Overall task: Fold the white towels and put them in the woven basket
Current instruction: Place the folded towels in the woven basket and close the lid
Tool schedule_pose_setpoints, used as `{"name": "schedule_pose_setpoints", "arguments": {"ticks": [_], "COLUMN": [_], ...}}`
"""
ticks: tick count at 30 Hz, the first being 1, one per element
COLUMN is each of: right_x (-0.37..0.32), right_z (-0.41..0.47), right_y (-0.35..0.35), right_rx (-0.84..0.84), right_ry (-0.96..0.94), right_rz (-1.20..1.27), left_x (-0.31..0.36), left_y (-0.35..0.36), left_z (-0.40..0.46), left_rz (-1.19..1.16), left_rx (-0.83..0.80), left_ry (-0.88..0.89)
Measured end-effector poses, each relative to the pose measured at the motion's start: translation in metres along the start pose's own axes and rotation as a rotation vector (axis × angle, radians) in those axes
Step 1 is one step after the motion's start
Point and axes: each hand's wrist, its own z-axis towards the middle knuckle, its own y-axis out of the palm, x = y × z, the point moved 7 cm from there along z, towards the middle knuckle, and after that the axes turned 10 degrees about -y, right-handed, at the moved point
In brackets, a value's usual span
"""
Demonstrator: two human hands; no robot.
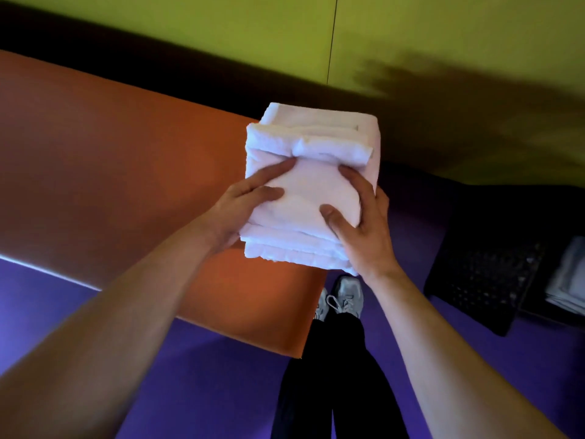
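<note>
Both hands, left (pixel 243 207) and right (pixel 361 226), grip folded towels (pixel 310 172) above orange table (pixel 126 169), dark basket (pixel 487 274) nearby.

A big orange table (pixel 110 172) fills the left side. Its top is flat and smooth, and one corner points down toward the person's feet. Under it is a purple floor (pixel 190 359). A person stands on the floor in two grey shoes (pixel 348 296) with white laces, just beside the table corner. On the right, a dark woven basket (pixel 484 270) sits on the floor, and something white (pixel 569 274) lies in it
</note>
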Motion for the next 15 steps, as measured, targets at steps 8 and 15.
{"name": "schedule_pose_setpoints", "arguments": {"ticks": [8, 15], "right_x": [0.019, 0.01], "right_z": [-0.018, -0.02], "right_y": [-0.015, -0.029], "right_rx": [-0.102, -0.041], "right_ry": [0.031, -0.04], "right_rz": [0.05, 0.12], "left_x": [-0.029, -0.019], "left_y": [0.032, 0.048], "left_z": [-0.016, -0.028], "left_rz": [0.168, 0.132], "left_rx": [0.072, 0.224], "left_ry": [0.172, 0.267]}}
